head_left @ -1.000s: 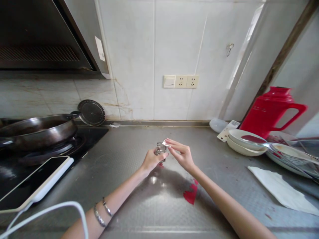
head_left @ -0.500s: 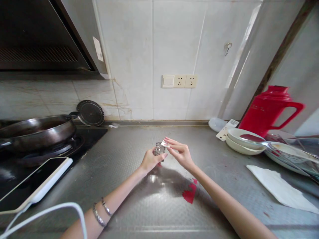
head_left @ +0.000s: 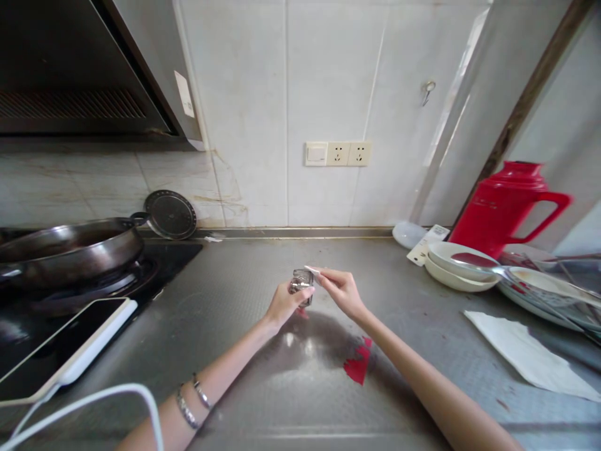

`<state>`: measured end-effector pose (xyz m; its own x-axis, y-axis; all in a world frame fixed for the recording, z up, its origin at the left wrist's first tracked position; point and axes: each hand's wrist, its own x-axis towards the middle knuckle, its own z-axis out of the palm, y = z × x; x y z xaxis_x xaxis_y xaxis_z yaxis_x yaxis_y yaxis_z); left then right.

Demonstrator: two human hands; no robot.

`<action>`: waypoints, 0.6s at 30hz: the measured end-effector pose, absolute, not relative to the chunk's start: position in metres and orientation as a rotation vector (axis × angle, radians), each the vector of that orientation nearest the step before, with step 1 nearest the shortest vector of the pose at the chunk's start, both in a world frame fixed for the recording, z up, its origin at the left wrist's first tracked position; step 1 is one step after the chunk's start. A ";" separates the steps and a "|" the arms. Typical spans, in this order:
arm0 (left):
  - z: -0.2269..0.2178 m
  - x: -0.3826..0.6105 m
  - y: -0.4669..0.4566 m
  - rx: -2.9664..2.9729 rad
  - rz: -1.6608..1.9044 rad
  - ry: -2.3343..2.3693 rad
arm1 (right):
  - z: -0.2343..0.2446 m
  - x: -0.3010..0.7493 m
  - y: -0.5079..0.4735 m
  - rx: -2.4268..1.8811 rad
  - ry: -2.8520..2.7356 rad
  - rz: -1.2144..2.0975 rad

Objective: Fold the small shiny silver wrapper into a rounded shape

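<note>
Over the middle of the steel counter, my left hand (head_left: 282,305) is closed around a small clear glass container (head_left: 300,283), thumb across its near side. Its facets shine, and my fingers hide part of it. My right hand (head_left: 344,291) pinches a small folded white piece of paper (head_left: 312,270) between thumb and fingertips, right at the upper right edge of the glass. Torn red scraps (head_left: 357,363) lie on the counter in front of my right forearm. Another reddish bit (head_left: 303,313) shows just below the glass.
To the left, a pan (head_left: 70,250) sits on the stove, with a phone (head_left: 61,347) and a white cable (head_left: 141,391) nearer me. At right are a red thermos (head_left: 502,210), stacked bowls (head_left: 460,275) and a white paper sheet (head_left: 530,354).
My right fingers, stretched flat over the top of the glass before, have drawn together into a pinch on the white paper. The glass has tilted slightly in my left hand.
</note>
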<state>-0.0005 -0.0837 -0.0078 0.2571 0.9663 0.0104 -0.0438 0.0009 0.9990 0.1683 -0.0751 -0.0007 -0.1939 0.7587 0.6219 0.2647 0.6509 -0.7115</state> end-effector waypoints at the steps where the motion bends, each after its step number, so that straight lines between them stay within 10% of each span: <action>1: -0.007 -0.001 -0.083 1.266 1.035 0.991 | 0.000 0.169 -0.076 -0.806 -1.807 0.571; 18: -0.008 -0.009 -0.076 1.221 0.842 0.983 | -0.028 0.148 -0.070 -0.689 -1.790 0.880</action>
